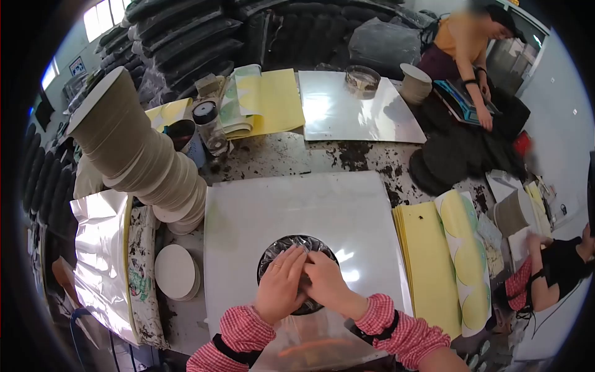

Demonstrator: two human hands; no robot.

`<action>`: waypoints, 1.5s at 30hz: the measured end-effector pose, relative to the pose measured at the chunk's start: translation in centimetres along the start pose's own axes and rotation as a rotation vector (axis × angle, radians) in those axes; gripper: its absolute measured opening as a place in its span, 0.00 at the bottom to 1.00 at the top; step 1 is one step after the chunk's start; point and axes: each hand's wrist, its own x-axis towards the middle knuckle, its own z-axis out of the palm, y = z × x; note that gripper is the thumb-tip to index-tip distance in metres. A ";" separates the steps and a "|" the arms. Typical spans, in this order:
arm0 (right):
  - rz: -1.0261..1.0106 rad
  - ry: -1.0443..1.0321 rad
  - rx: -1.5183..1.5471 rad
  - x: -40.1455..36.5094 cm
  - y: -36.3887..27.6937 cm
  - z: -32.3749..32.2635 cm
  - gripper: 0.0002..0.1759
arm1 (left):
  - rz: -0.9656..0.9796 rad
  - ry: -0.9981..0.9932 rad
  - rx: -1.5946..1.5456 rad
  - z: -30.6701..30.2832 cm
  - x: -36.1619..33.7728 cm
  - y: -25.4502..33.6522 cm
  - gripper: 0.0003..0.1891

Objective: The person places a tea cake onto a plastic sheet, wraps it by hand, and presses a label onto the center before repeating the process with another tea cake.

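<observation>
A round black disc [268, 253] with a shiny, crinkled, plastic-like surface lies on the pale glossy board [248, 211] before me. My left hand [280, 285] rests on the disc, its fingers stretched out and close together over the top. Beside it, my right hand [331, 286] presses on the disc's right part with bent fingers that meet the left hand. What those fingers hold, if anything, is hidden. Clear plastic sheeting [310, 344] spreads below the disc, between my checked sleeves.
At left rises a tall leaning stack of pale round discs [124, 136], with a shorter stack [176, 273] below it. Yellow sheets [427, 266] lie right of the board. A jar [211, 127] stands behind. Two other people work at right, near black round pads [434, 161].
</observation>
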 end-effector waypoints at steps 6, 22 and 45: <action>0.139 0.584 -0.108 -8.1 10.4 -11.7 0.08 | -0.090 -0.204 0.261 0.3 0.4 0.8 0.48; 0.769 0.141 -0.187 -20.1 13.2 -9.2 0.32 | -0.064 -0.241 0.255 0.4 0.1 0.7 0.48; 0.884 0.774 -0.295 -42.2 22.7 -16.5 0.08 | -0.045 -0.227 0.262 0.7 -0.2 0.7 0.48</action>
